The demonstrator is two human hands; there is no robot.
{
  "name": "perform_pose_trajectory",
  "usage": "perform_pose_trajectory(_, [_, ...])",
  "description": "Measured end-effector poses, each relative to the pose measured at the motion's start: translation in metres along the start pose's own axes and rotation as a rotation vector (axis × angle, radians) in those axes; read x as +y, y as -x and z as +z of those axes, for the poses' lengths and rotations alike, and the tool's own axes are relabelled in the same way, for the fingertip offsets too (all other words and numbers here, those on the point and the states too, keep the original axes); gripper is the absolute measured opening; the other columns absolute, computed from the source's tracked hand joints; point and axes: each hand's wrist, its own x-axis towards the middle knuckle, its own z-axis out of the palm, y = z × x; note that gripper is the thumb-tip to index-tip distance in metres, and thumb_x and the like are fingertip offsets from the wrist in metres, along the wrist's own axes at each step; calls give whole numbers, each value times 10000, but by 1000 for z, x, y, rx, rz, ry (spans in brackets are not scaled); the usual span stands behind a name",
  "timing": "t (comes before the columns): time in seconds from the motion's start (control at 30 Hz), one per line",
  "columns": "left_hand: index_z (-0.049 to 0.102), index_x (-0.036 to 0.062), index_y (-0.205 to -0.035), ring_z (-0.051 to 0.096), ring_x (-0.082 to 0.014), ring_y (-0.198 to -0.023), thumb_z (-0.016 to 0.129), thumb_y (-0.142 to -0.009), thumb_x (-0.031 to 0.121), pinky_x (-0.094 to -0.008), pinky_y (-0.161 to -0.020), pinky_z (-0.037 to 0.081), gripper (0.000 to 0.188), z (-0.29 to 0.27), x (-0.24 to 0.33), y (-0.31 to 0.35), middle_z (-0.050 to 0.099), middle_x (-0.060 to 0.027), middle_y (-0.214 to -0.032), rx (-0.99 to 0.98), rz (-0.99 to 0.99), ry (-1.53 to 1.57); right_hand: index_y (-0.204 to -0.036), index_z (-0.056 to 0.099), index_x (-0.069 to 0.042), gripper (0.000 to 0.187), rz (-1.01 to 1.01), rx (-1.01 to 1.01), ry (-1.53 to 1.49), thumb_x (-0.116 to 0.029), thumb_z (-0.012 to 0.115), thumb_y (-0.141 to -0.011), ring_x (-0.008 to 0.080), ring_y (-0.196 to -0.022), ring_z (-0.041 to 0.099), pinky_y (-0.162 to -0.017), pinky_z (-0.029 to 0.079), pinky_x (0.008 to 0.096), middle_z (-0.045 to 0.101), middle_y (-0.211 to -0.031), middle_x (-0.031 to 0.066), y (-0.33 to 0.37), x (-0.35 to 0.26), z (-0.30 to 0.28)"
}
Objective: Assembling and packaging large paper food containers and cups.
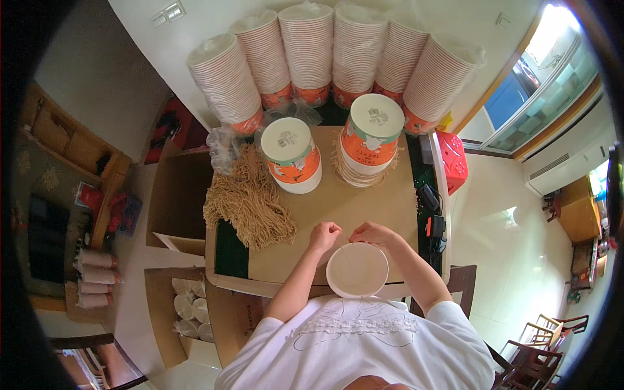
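Observation:
A paper bucket (357, 270) with a white inside stands close against my body at the table's near edge, its open mouth facing up. Just beyond its rim, my left hand (325, 235) is closed in a pinch; what its fingertips hold is too small to make out. My right hand (370, 233) is at the bucket's far rim, fingers also pinched together on something I cannot make out. Left of my hands lies a heap of tan cords (250, 208). Upside-down orange and green buckets (294, 164) stand beyond my hands, with a second stack (369, 146) to their right.
Tall plastic-wrapped stacks of buckets (307, 49) line the table's back edge. Cardboard covers the tabletop (338, 211). A black device (434, 226) with cables lies at the right edge, near a red stool (452, 162). An open carton (170, 305) on the floor holds white rolled packs.

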Motion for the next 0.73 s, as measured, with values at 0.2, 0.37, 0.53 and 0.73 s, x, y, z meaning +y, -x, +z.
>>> perform_pose_trajectory(0.2, [638, 61, -716, 611, -145, -627, 611, -741, 185, -286, -610, 481, 129, -3, 2, -2, 641, -54, -681, -176, -47, 147, -781, 611, -40, 128, -58, 93, -231, -162, 576, -792, 51, -581, 500, -487, 393, 187, 562, -670, -11, -3, 5, 7])
perform_pose_trajectory(0.37, [577, 23, -777, 556, -103, -570, 532, -832, 125, -236, -538, 450, 124, -7, 20, 0, 605, -46, -657, -264, -193, 643, -790, 588, -37, 123, -90, 184, -98, -159, 578, -770, 75, -629, 512, -532, 405, 211, 559, -679, -4, -10, 9, 9])
perform_pose_trajectory(0.53, [545, 53, -781, 526, -77, -571, 504, -852, 123, -223, -533, 441, 108, -16, 36, 5, 556, -7, -637, -366, -197, 819, -786, 602, -51, 170, -208, 363, 188, -205, 601, -716, 86, -601, 519, -518, 405, 234, 572, -649, 24, -10, 9, 14])
perform_pose_trajectory(0.73, [532, 57, -784, 494, -65, -532, 525, -846, 135, -213, -496, 423, 99, -24, 43, 10, 518, 14, -610, -427, -165, 762, -827, 583, -54, 177, -111, 241, 98, -213, 589, -751, 94, -656, 526, -558, 415, 229, 586, -707, 10, -5, 7, 6])
